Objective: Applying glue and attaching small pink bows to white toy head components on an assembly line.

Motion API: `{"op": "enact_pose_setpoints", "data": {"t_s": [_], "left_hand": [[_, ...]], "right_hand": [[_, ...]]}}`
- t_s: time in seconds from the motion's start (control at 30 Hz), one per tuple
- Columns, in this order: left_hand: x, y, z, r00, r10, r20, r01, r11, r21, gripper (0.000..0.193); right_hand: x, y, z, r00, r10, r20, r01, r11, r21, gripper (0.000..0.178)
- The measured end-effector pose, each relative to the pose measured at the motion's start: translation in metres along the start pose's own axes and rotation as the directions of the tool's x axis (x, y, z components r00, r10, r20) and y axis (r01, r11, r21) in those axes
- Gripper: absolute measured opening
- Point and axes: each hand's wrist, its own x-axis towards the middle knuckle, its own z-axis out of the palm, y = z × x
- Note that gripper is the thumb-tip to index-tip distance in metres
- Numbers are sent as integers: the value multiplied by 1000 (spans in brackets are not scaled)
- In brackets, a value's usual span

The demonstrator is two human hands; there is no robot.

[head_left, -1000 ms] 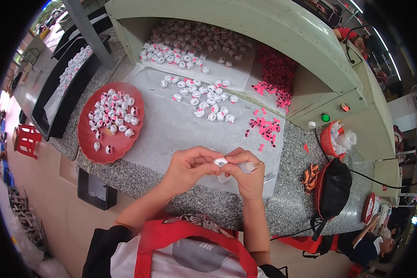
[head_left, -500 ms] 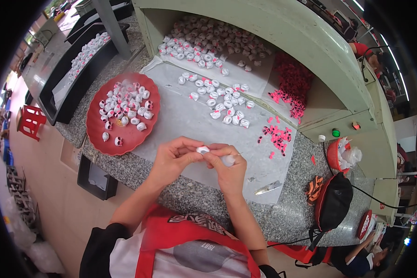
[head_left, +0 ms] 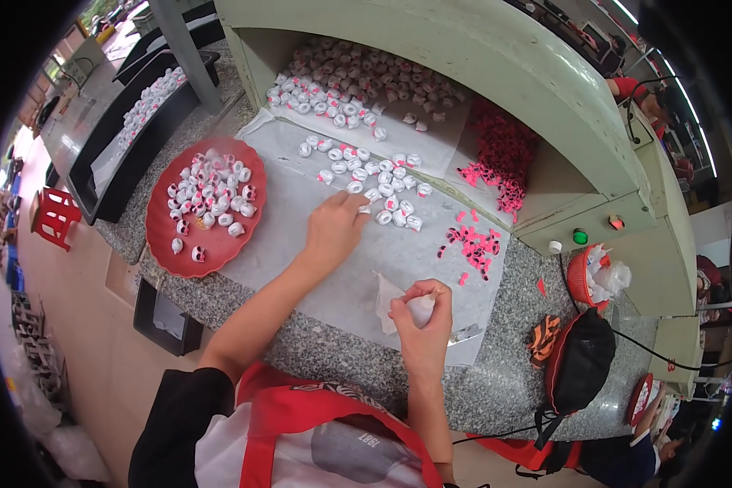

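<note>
Here, beyond a lettered apron [head_left: 301,412], right hand [head_left: 423,332] clasps bottle [head_left: 420,311]; left hand [head_left: 334,233], grip unclear.

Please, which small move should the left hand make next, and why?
Probably the left hand should pinch one of the loose white pieces and lift it: it is right beside them, while the right hand is occupied with the white bottle.

Bare hands [head_left: 333,233] [head_left: 424,324] over pale sheet [head_left: 415,256], left one at white pieces [head_left: 385,177]
</note>
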Motion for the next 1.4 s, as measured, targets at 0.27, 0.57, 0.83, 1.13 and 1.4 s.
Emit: {"op": "enact_pose_setpoints", "data": {"t_s": [0.27,0.57,0.83,1.13,1.4], "left_hand": [[-35,60,-68,878,-35,478,479,74,-875,26],[-48,72,-82,974,63,217,183,344,-921,29],[-52,77,-78,968,-25,251,251,212,-945,34],[-51,76,-80,975,-21,221,219,232,-948,30],[-50,71,-83,977,-13,215,211,244,-946,29]], "right_hand": [[-9,-70,-23,989,61,-135,-37,984,174,32],[-29,-76,-27,871,-466,-154,410,864,-292,22],[-31,-73,-27,882,-451,-138,404,873,-273,17],[-25,-75,-26,864,-488,-127,437,850,-293,21],[-26,-84,-26,902,-430,-46,401,871,-283,13]]}}
